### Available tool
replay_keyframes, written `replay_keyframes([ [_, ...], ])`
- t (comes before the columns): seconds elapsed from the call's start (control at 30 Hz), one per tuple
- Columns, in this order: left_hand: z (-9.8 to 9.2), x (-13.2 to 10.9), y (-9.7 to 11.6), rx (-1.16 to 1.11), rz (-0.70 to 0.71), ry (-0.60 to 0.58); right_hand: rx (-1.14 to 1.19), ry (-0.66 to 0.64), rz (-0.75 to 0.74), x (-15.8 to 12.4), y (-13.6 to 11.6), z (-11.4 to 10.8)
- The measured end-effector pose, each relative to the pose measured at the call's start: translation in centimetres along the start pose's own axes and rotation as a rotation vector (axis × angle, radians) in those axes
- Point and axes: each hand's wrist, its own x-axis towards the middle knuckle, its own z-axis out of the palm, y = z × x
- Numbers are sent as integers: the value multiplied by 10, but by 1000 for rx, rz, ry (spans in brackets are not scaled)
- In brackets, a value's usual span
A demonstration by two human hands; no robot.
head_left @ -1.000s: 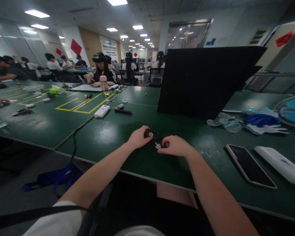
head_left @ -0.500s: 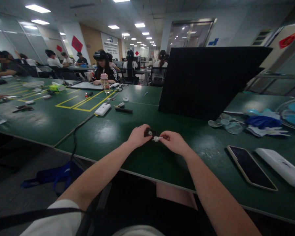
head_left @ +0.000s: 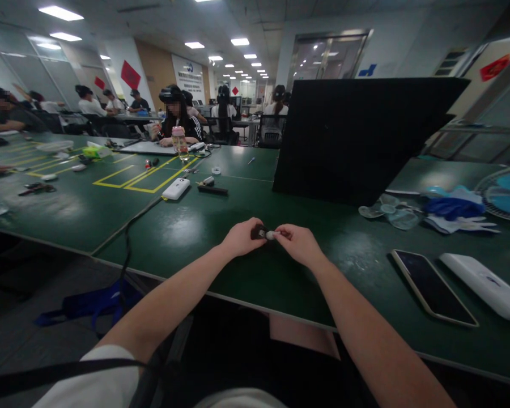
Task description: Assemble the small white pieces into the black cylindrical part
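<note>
Over the green table, my left hand [head_left: 243, 237] is closed on a small dark object [head_left: 257, 230] with a pale round spot on the side facing my other hand. Opposite it, my right hand [head_left: 300, 243] pinches a small whitish piece [head_left: 271, 235] between thumb and fingertips. That piece is at or very near the dark object's pale spot; whether the two are joined I cannot tell. Fingers hide much of both, and they are too small to name.
A large black panel [head_left: 357, 141] stands ahead on the right. Rightward lie a phone [head_left: 433, 286], a white device [head_left: 484, 286] and blue-and-white gloves [head_left: 459, 211]. A black bar [head_left: 213, 190] and a white box [head_left: 176, 188] lie farther left; a co-worker [head_left: 176, 119] sits beyond.
The whitish piece has come closer to the dark object's pale spot, and the gap between them has narrowed. Both hands stay nearly in place.
</note>
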Motion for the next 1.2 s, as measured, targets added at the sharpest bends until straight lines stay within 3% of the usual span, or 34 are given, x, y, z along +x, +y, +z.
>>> replay_keyframes([
  [0.17,2,1,-1,-33,10,-28,-89,4,102,3,0,4],
  [0.4,2,1,-3,-14,1,-48,-84,106,414,10,22,-20],
  [0.57,3,1,-2,-39,10,-38,-191,-69,497,16,38,-17],
  [0.7,-3,0,-8,-52,-8,-37,-244,-120,503,19,40,-13],
  [0.8,-23,-4,-28,-82,-77,-41,-236,-136,502,20,42,-14],
  [0.93,-72,-22,-68,72,-213,107,-200,-162,441,20,49,-13],
  [1.0,-98,-33,-83,258,-166,156,-186,-158,419,20,53,-11],
  [1.07,-120,-43,-92,428,-53,128,-173,-141,401,21,56,-9],
  [1.2,-139,-56,-105,532,88,61,-136,-131,374,22,61,-8],
])
